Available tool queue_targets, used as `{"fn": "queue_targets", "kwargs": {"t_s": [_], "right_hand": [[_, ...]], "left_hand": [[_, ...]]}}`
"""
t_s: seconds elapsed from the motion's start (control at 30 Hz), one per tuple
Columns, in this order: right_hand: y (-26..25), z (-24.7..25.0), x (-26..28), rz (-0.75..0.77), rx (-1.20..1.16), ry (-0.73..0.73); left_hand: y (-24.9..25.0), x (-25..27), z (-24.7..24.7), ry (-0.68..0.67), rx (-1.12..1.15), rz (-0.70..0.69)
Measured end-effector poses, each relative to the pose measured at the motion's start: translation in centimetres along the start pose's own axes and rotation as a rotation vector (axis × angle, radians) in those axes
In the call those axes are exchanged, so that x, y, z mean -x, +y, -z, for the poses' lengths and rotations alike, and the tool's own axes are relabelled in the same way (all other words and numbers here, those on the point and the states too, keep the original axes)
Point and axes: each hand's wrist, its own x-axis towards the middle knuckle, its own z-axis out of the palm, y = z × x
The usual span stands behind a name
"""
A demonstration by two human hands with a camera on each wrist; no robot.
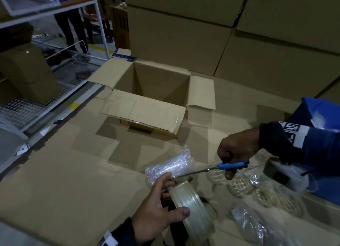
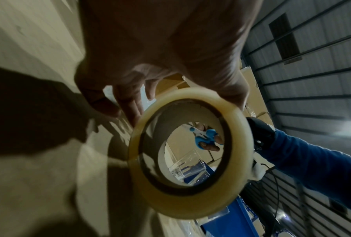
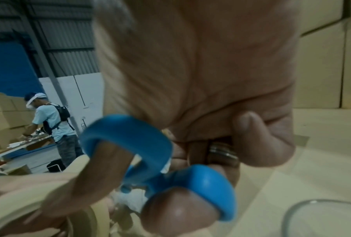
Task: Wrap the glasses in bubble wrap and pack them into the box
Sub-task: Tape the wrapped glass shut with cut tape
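Both grips clench tools, tape roll (image 1: 191,207) and scissors (image 1: 220,167), beside the wrapped glass (image 1: 169,164).

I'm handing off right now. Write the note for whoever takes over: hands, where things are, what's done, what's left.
Left hand grips the tape roll.
Right hand holds the blue scissors, blades reaching toward the tape by the left fingers.
One bubble-wrapped bundle lies on the cardboard in front of the open box; nothing is visible inside the box.
Unwrapped glasses lie to the right.
Left: cut the tape, seal the bundle, box it, wrap the rest.
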Motion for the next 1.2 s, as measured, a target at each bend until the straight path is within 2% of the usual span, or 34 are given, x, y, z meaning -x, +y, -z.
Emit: {"fn": "queue_targets", "kwargs": {"t_s": [0.2,0.3,0.5,0.6,0.73,0.83,0.93,1.03,1.2], "right_hand": [[0.5,-1.9,1.1,-0.028,0.021,0.039],[0.8,-3.3,1.5,-0.016,0.102,0.116],[1.6,-6.3,2.5,0.045,0.057,0.287],[2.0,-7.9,2.7,0.029,-0.008,0.322],[2.2,-9.5,3.0,0.006,-0.11,0.328],[1.9,-11.0,3.6,-0.003,-0.154,0.343],[1.3,-13.2,4.2,-0.03,-0.239,0.409],[0.4,-15.1,4.7,-0.053,-0.307,0.514],[-1.5,-16.8,5.7,-0.023,-0.603,0.648]], "left_hand": [[1.7,0.8,-0.5,-0.069,-0.095,-0.07],[2.1,1.0,-0.8,-0.034,-0.202,-0.106],[2.9,1.3,-1.4,-0.022,-0.399,-0.177],[3.4,1.2,-2.1,-0.018,-0.482,-0.188],[3.8,0.4,-3.9,0.088,-0.507,-0.27],[3.6,0.1,-4.8,0.076,-0.596,-0.309],[3.2,0.4,-4.9,0.127,-0.681,-0.315],[3.4,1.0,-4.9,0.177,-0.87,-0.309],[4.3,1.7,-5.1,0.122,-0.904,-0.342]]}}
